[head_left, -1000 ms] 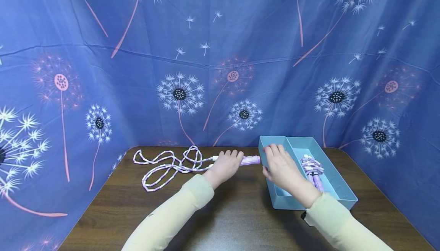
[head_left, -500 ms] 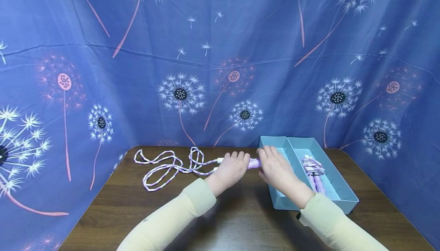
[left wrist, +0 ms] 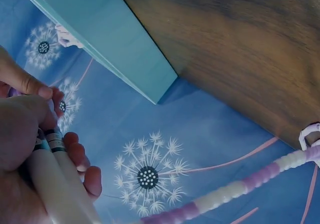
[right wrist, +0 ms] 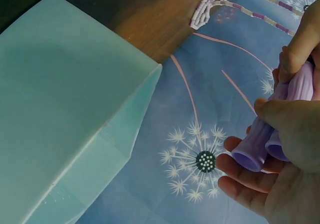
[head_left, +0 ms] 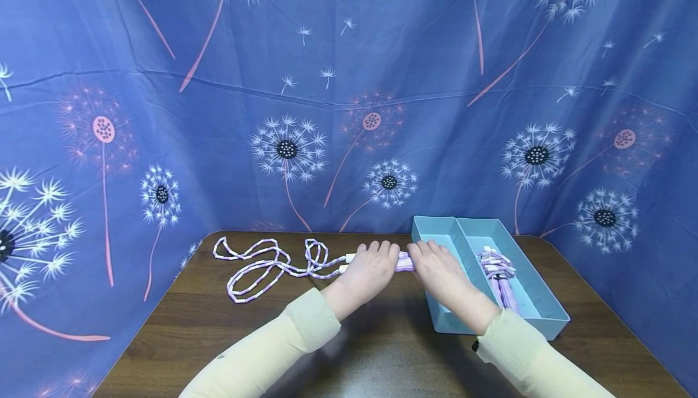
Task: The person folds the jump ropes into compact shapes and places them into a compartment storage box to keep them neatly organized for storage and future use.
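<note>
Two purple jump rope handles (head_left: 404,262) lie side by side, held in both hands above the table. My left hand (head_left: 372,271) grips them at their white rope ends (left wrist: 62,184). Close beside it, my right hand (head_left: 438,271) holds the purple flared ends (right wrist: 255,141), thumb on top and fingers beneath. From the white ends, the purple-and-white beaded rope (head_left: 240,300) runs left and lies in loose loops on the table. A second jump rope (head_left: 497,268), bundled with its handles together, rests in the right compartment of a light blue box (head_left: 436,325).
The two-compartment box stands just right of the hands, its left wall near and below my right hand. The brown wooden table (head_left: 218,337) ends at the back against a blue dandelion-print curtain (head_left: 338,113).
My right hand has moved left from over the box and taken hold of the handles' purple ends. My left hand has shifted slightly right with the handles, drawing the nearest rope loop along.
</note>
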Motion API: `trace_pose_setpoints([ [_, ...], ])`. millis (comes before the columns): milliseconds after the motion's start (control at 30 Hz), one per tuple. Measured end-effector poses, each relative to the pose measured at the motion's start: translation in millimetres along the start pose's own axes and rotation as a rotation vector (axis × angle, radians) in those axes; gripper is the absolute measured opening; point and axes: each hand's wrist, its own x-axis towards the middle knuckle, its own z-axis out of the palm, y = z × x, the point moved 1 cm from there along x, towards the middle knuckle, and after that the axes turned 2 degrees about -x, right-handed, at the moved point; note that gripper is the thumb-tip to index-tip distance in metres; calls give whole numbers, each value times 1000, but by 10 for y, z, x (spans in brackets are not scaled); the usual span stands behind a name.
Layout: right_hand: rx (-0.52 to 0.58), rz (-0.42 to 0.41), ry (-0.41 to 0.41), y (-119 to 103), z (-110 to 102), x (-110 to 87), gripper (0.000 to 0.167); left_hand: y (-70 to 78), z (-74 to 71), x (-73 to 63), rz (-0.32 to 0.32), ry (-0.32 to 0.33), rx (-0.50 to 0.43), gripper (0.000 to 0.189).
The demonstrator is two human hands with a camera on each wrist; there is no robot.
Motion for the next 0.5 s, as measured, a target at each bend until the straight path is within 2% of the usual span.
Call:
trace_pose_setpoints([
  [233, 9, -33, 71, 1, -32, -14, 32, -52, -91, -39, 8, 22, 8, 24],
  [367, 0, -67, 117, -3, -52, -31, 37, -74, -124, -64, 18, 26, 21, 24],
  [500, 27, -69, 115, -20, -94, -43, 32, -106, -161, -91, 21, 24, 10, 21],
])
